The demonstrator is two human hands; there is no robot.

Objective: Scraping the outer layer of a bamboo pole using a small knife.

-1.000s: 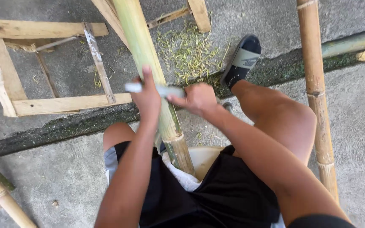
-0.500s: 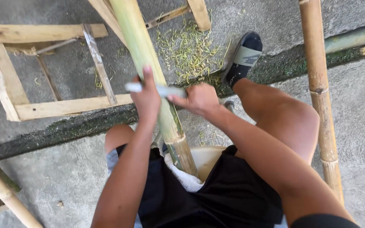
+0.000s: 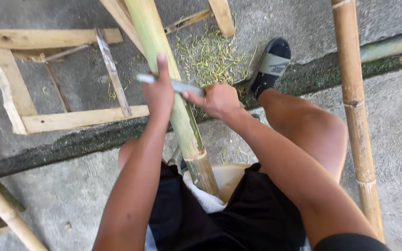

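A thick green bamboo pole [image 3: 161, 60] slants from between my knees up to the top of the view. A grey knife blade [image 3: 182, 86] lies across it. My left hand [image 3: 159, 93] grips the blade's far end on the pole's left side. My right hand [image 3: 217, 100] is closed on the knife's handle end to the right of the pole. The pole's lower, browner end [image 3: 205, 172] rests by a pale stool seat [image 3: 229, 179] that I sit on.
A rough wooden frame [image 3: 70, 118] lies on the concrete to the left. Green bamboo shavings [image 3: 210, 58] are scattered ahead. A tan bamboo pole [image 3: 354, 107] stands at right, another [image 3: 5, 209] at lower left. My foot in a dark sandal [image 3: 271, 67] rests ahead.
Both hands and the blade stay at about the same spot on the pole; the view shifts slightly.
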